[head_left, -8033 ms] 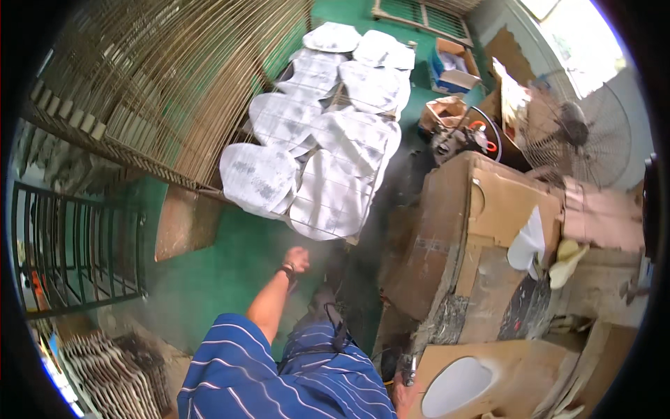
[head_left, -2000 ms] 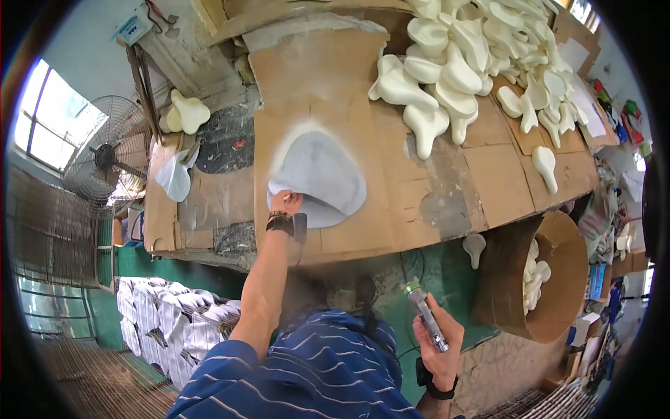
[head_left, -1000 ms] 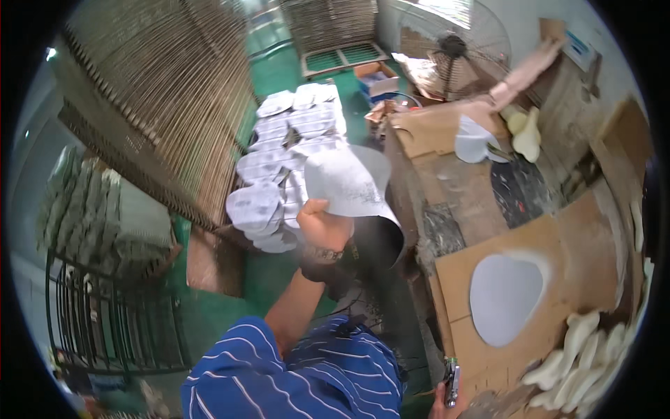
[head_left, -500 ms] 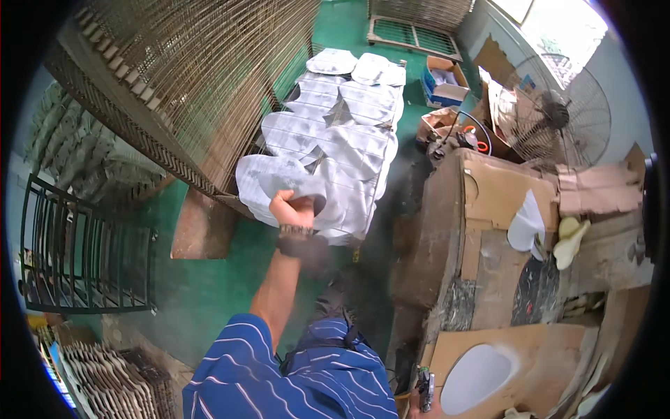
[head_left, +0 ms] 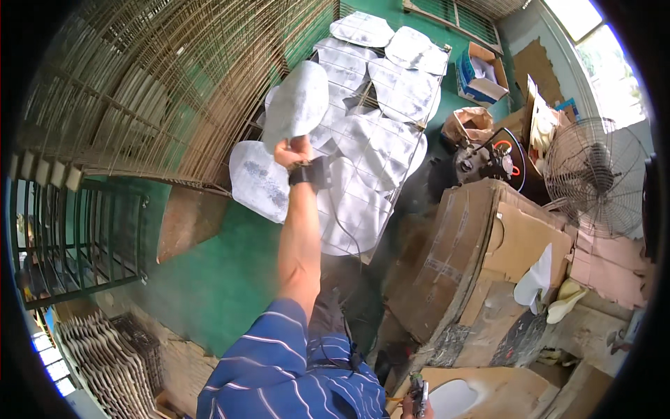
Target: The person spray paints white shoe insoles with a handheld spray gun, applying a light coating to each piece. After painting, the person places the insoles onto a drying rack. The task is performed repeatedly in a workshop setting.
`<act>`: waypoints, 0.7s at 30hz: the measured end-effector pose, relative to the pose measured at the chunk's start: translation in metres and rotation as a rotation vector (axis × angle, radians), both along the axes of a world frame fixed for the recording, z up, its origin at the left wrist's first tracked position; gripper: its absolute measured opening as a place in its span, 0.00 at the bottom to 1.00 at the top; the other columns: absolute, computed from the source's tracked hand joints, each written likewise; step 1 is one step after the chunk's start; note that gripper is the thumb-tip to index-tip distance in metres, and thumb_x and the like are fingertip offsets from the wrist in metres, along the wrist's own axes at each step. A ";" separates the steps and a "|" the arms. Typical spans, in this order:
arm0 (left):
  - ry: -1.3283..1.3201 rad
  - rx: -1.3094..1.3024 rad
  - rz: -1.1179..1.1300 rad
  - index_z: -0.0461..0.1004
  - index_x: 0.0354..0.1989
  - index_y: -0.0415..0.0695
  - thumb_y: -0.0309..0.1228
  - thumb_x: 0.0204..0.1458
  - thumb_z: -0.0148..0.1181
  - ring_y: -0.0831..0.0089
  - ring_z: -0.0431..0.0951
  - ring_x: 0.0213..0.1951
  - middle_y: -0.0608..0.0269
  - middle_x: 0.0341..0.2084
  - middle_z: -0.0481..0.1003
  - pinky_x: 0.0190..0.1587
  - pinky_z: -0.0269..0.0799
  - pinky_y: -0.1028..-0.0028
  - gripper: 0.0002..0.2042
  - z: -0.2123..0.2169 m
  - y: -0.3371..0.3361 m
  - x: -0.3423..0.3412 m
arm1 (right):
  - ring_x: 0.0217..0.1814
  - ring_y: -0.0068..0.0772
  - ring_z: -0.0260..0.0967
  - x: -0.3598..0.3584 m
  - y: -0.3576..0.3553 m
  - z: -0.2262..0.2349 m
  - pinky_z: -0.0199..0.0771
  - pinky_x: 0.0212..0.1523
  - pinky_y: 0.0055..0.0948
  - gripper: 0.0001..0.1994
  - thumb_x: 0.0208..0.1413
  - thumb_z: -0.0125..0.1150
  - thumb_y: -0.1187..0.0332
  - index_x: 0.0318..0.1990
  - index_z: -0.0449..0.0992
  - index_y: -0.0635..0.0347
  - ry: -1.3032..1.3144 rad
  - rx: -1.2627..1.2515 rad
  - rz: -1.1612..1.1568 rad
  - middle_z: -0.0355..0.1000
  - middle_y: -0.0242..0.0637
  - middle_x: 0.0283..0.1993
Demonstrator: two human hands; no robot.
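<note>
My left hand (head_left: 296, 151), with a band on its wrist, grips the lower edge of a white rounded flat sheet (head_left: 300, 101). That sheet is tilted up above a low wire rack (head_left: 434, 84) covered with similar white pieces. Left of the hand lies another white piece (head_left: 259, 180) with grey speckles. At the lower edge my right hand (head_left: 426, 410) is closed around a small metal spray gun (head_left: 417, 392), and most of the hand is cut off. Beside it, a white oval piece (head_left: 452, 398) lies on a cardboard sheet (head_left: 499, 380).
A tall wire rack (head_left: 209, 77) stands on the left beside a dark metal frame (head_left: 77, 237). To the right are a cardboard-covered bench (head_left: 436, 262), a large fan (head_left: 597, 181) and an open box (head_left: 481, 77). Stacked wavy pieces (head_left: 105, 363) sit at lower left.
My left hand has moved forward and lifted the white sheet, which now stands tilted up over the rack. My view has shifted; the right hand still holds the spray gun.
</note>
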State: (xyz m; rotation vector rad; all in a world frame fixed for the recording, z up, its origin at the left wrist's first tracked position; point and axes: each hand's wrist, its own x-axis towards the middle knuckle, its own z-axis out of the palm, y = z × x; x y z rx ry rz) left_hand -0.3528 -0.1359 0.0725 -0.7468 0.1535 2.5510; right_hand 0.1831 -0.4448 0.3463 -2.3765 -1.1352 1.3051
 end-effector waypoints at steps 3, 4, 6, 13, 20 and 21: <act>-0.269 -0.317 -0.419 0.69 0.39 0.42 0.60 0.50 0.55 0.66 0.76 0.34 0.64 0.26 0.73 0.50 0.67 0.52 0.29 -0.079 0.002 0.034 | 0.48 0.31 0.68 -0.007 0.018 -0.005 0.66 0.51 0.31 0.23 0.57 0.61 0.64 0.59 0.69 0.60 0.011 -0.025 0.031 0.72 0.46 0.47; -0.060 -0.302 -0.626 0.70 0.34 0.45 0.57 0.53 0.54 0.68 0.75 0.32 0.66 0.25 0.74 0.46 0.69 0.61 0.24 -0.088 0.001 0.067 | 0.48 0.31 0.67 -0.010 0.018 -0.005 0.66 0.52 0.31 0.23 0.57 0.61 0.63 0.59 0.69 0.60 0.009 -0.031 0.028 0.72 0.46 0.47; 0.369 -0.230 -0.806 0.73 0.33 0.42 0.46 0.56 0.57 0.67 0.78 0.33 0.60 0.28 0.77 0.41 0.76 0.65 0.17 -0.103 -0.005 0.127 | 0.48 0.31 0.67 -0.013 0.026 -0.008 0.65 0.52 0.31 0.23 0.57 0.61 0.63 0.59 0.69 0.60 0.026 -0.041 0.042 0.72 0.47 0.48; 0.627 -0.053 -1.745 0.71 0.47 0.42 0.34 0.54 0.60 0.72 0.79 0.27 0.63 0.29 0.77 0.29 0.75 0.74 0.15 -0.088 -0.136 0.348 | 0.50 0.30 0.67 -0.007 -0.003 -0.005 0.64 0.54 0.32 0.24 0.56 0.62 0.63 0.60 0.68 0.59 0.063 -0.033 -0.013 0.72 0.47 0.49; 2.579 -0.331 -2.422 0.78 0.38 0.41 0.40 0.51 0.48 0.58 0.78 0.44 0.57 0.39 0.79 0.49 0.71 0.57 0.17 -0.262 -0.360 0.397 | 0.51 0.30 0.66 0.015 -0.075 0.021 0.63 0.56 0.32 0.25 0.56 0.62 0.62 0.61 0.67 0.59 0.081 0.020 -0.164 0.71 0.48 0.50; 2.609 -0.191 -2.565 0.79 0.37 0.43 0.38 0.47 0.53 0.60 0.79 0.41 0.56 0.37 0.79 0.44 0.73 0.60 0.16 -0.280 -0.357 0.397 | 0.52 0.30 0.66 0.024 -0.093 0.020 0.63 0.56 0.32 0.25 0.56 0.62 0.62 0.61 0.67 0.59 0.078 0.047 -0.193 0.71 0.48 0.50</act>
